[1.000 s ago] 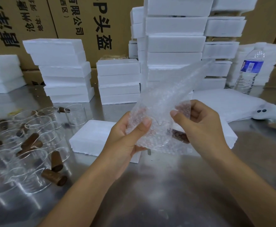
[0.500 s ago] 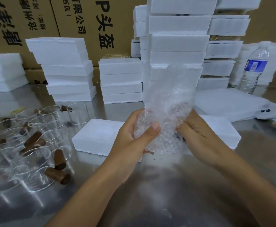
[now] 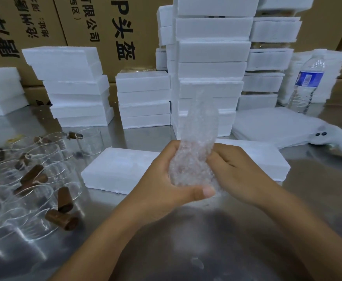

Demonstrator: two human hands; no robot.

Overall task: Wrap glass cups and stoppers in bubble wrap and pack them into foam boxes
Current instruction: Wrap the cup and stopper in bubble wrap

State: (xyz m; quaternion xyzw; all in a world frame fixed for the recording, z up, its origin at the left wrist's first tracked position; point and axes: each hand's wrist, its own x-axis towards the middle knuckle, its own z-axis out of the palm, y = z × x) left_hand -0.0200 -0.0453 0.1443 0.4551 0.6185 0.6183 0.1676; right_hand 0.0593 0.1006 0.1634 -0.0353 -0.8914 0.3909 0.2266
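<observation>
Status: one item mid-wrap. The bubble wrap bundle (image 3: 192,159) is held above the counter (image 3: 206,240), just in front of a flat foam box (image 3: 121,169).

Left hand (image 3: 162,179) grips the bundle's lower part, thumb across the front. Right hand (image 3: 237,171) grips the right side, fingers (image 3: 221,158) curled into the wrap. A brownish tint shows through the wrap; contents cannot be confirmed.

Orientation: long axis near upright. The bulky end sits low in the palms. The loose, narrower tail points up and slightly away from the person, not yet folded down.

Remaining: many glass cups (image 3: 44,155) and brown stoppers (image 3: 61,220) lie bare at the left of the counter. Judged early-to-middle. The stacked foam boxes (image 3: 212,51) behind may be filled or empty; cannot tell. This bundle is not yet boxed.
</observation>
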